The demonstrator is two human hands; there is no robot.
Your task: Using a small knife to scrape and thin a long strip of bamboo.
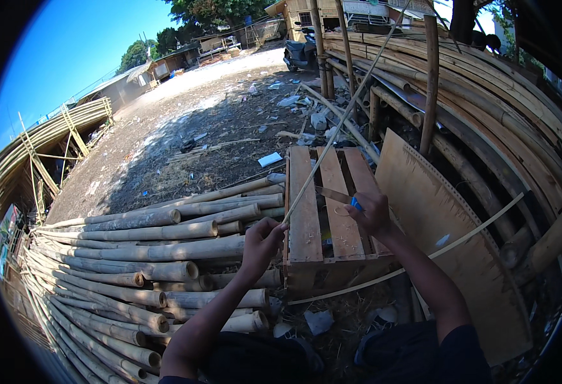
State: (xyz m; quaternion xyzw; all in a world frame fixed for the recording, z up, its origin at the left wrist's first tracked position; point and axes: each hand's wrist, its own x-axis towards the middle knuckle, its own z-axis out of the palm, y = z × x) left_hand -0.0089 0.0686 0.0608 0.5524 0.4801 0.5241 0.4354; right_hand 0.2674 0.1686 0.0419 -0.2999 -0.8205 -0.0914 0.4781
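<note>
To the left, we see bamboo poles (191,249) piled beside a slatted wooden crate (305,240), at whose left edge our left hand (263,243) pinches the near end of a long, thin strip (358,96) that slants away over the slats. Further right, our right hand (374,213) has its fingers wrapped round a blue-handled knife (335,194), blade toward the strip, with a brown board (441,205) beyond.

Bright sun on bkgd ground (220,75), fgnd shady, edges fisheye-bent, corners blk.

Shavings (353,249) (pale) dot the slatted crate (306,238).
</note>
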